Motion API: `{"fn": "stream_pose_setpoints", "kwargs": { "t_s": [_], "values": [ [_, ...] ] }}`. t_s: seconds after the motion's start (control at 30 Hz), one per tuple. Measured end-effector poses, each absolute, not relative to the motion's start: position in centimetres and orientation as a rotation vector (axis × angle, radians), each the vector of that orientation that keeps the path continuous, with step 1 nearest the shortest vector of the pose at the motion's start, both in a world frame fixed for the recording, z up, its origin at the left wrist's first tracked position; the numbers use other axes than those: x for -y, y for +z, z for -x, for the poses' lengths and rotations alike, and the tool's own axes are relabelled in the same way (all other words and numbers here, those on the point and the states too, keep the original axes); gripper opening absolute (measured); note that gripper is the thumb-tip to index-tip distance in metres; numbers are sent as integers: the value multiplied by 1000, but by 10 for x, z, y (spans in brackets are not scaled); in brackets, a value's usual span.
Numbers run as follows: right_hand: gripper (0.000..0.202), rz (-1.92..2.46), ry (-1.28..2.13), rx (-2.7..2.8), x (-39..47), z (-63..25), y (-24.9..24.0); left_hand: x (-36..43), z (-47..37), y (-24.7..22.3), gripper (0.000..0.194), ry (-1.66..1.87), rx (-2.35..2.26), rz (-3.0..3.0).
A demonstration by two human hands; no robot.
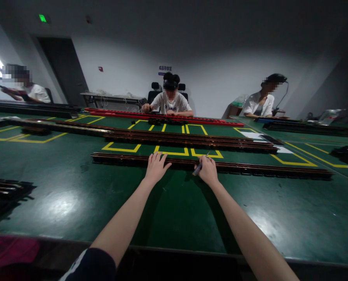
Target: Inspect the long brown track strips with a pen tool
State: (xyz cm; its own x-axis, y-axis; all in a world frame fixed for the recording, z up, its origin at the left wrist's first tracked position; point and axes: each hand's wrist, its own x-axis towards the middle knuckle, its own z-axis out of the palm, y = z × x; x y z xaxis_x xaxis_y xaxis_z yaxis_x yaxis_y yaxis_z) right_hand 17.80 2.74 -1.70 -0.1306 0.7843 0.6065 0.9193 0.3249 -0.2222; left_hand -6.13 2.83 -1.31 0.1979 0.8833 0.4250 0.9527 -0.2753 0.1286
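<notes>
A long dark rail with copper-coloured strips (250, 168) lies crosswise on the green table in front of me. My left hand (156, 168) rests on it left of its middle, fingers spread over the top and the thumb apart. Farther right along the same rail is my right hand (208, 170), its fingers closed round a slim grey tool with a thin pointed tip (196, 169). The tip sticks out beyond my fingers, away from me; the tool's exact kind is unclear. Part of the rail is hidden under both hands.
Beyond lies a bundle of similar rails (191, 138), and behind it a long red rail (215, 120). More dark rails (7, 191) lie at the left. Yellow tape outlines (174, 153) mark the green table (83, 207). Several people sit across the table, one directly opposite (174, 103).
</notes>
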Motion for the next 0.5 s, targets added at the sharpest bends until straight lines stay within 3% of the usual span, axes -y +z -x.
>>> {"fn": "stream_pose_setpoints", "kwargs": {
  "t_s": [0.5],
  "values": [
    [29,1507,-200,1912,-26,-174,-16,-28,61,-12,64,-614,1857,2269]
  ]
}}
